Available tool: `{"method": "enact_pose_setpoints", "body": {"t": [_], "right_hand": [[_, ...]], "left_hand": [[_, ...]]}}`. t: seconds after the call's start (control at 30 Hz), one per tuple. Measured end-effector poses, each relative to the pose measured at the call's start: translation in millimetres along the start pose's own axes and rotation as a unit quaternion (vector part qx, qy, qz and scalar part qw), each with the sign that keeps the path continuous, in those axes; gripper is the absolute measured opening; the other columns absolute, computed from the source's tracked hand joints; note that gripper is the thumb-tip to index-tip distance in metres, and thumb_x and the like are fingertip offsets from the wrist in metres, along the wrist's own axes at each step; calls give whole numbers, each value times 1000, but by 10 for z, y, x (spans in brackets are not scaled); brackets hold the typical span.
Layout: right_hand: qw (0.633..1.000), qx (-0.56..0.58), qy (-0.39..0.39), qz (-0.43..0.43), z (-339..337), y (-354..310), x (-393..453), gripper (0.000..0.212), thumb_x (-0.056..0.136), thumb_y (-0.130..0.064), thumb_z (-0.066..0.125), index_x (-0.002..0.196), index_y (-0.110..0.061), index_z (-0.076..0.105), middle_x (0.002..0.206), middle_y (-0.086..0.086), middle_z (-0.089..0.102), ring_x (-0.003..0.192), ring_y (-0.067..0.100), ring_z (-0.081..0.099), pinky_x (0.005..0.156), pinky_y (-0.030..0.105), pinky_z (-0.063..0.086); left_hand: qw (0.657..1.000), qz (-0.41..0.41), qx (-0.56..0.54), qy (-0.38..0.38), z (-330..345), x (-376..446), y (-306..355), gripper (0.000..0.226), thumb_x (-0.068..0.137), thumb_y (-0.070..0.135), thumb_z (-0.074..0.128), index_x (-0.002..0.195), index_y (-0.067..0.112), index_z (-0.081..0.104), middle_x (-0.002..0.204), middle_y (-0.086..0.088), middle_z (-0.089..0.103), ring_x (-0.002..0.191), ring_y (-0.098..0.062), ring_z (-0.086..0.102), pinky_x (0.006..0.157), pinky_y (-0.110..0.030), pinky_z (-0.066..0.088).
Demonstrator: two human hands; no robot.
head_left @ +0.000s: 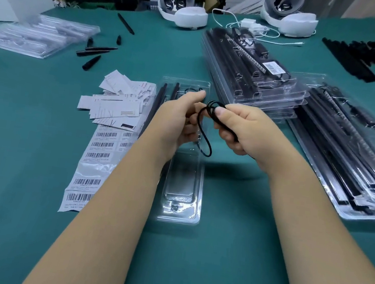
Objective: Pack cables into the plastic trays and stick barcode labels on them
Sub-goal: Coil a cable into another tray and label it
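Note:
A thin black cable (207, 130) hangs in loops between both hands above a clear plastic tray (184, 189) lying lengthwise on the green table. My right hand (243, 130) grips the coiled part, thumb pressed on the loops. My left hand (180, 117) holds the other side of the cable, forefinger stretched out. Black strips sit in the tray's far end (164, 93). A sheet of barcode labels (94, 160) lies left of the tray, partly under my left forearm.
Loose white label backings (118, 101) lie beyond the sheet. Stacks of filled trays (250, 71) (351, 158) stand to the right, empty clear trays (38, 34) at far left. Black pointed parts (93, 53), black strips (369, 56) and white headsets (184, 10) lie farther back.

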State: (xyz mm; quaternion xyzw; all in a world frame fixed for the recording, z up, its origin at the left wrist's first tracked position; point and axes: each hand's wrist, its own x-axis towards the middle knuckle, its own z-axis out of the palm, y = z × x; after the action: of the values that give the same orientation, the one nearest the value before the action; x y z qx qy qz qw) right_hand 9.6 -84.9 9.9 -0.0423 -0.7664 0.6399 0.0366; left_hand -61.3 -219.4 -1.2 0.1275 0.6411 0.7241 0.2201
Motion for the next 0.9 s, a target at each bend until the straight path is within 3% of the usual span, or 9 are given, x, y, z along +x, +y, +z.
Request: {"method": "enact_pose_setpoints", "body": {"t": [0.13,0.33,0.43,0.67,0.77,0.83,0.9], "right_hand": [[995,-20,95,-15,13,42,42,28,97,-27,50,78,-12,65,43,-8,44,35,6,32,36,14,26],[985,-13,168,-31,136,85,86,32,99,-29,45,87,-6,64,52,-4,51,40,5,37,45,18,28],[987,39,158,-18,171,68,75,30,100,-28,42,82,-14,61,54,-1,50,38,5,36,40,17,29],[992,14,126,3,197,82,70,33,100,-30,42,87,-4,59,72,12,54,37,6,39,35,15,29],[994,16,104,4,186,74,56,32,100,-32,41,88,-10,61,90,22,66,37,8,40,36,17,29],[996,34,78,5,180,62,45,34,101,-31,40,95,-5,61,86,24,67,35,9,37,37,18,27],[997,41,64,8,177,47,35,35,101,-31,39,94,-4,61,66,16,64,35,9,34,37,18,26]], "left_hand": [[999,18,-34,-39,-19,7,-24,27,78,17,51,69,17,77,50,10,42,43,-7,28,42,-17,32],[996,69,22,-53,-25,-7,-43,25,78,21,58,90,27,79,58,10,48,48,-6,32,47,-17,31],[995,91,27,-35,4,-21,-56,21,79,23,64,92,28,78,59,10,53,48,-6,34,48,-17,33],[994,103,21,9,1,-20,-55,11,79,30,67,75,31,77,55,13,58,44,0,37,47,-14,38],[994,103,16,10,13,-4,-66,7,76,31,70,76,29,77,60,12,61,45,-1,38,60,-22,49],[993,115,12,18,16,-1,-70,6,75,29,72,74,25,77,63,10,63,46,-1,44,67,-30,56],[989,138,33,36,16,-14,-67,5,75,29,72,73,24,72,65,9,65,48,0,51,52,-18,47]]}}
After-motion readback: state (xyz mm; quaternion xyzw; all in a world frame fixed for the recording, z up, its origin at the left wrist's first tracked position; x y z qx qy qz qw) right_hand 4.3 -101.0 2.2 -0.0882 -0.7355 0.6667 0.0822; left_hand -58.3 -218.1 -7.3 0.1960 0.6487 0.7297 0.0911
